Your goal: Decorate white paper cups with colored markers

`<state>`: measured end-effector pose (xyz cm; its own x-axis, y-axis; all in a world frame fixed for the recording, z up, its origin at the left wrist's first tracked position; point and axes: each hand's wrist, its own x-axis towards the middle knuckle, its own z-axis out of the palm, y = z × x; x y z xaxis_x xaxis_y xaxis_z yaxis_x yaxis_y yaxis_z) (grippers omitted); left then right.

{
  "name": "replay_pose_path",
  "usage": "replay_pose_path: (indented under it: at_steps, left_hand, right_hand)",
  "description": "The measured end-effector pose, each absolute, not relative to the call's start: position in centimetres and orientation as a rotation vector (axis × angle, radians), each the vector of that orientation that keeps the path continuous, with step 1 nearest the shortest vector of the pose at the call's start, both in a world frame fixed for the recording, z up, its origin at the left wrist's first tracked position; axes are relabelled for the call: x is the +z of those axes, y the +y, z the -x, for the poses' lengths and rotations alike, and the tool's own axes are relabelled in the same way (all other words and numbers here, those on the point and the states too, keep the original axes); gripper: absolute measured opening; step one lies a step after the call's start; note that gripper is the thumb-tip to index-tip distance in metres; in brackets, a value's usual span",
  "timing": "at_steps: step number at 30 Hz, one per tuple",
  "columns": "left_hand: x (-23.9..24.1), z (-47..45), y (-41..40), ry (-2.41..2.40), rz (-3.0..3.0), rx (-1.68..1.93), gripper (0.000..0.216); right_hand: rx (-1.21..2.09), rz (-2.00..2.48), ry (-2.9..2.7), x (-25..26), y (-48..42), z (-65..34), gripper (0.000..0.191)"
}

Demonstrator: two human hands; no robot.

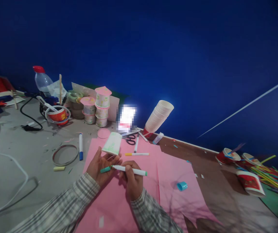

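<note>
My right hand (132,181) pinches a white marker (131,170) with a green end, its tip pointing left. My left hand (102,168) is turned palm up with its fingers curled, and the green marker cap (105,169) lies in it. The marker's tip is at the cap's open end; whether it is inside I cannot tell. Just beyond my left fingertips is a white paper cup (113,143) with green drawing on it, tilted; whether the fingers touch it is unclear. Under both hands lies pink paper (146,191).
Yellow (136,154) and blue (81,147) markers, black-handled scissors (130,139), a tape roll (65,155) and a lit phone (127,118) lie around. Behind stand decorated cups (102,111) and a leaning cup stack (159,118). Pipe cleaners (270,179) are at right.
</note>
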<state>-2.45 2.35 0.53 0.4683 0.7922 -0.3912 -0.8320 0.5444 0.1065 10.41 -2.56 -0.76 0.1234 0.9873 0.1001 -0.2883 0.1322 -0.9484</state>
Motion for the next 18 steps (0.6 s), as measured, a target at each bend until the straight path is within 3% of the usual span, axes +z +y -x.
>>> replay_pose_path:
  at_steps: [18]
  left_hand:
    - [1.7, 2.1, 1.9, 0.447, 0.111, 1.011, 0.058]
  right_hand:
    - [1.260, 1.007, -1.013, -0.2, -2.9, -10.0, 0.023]
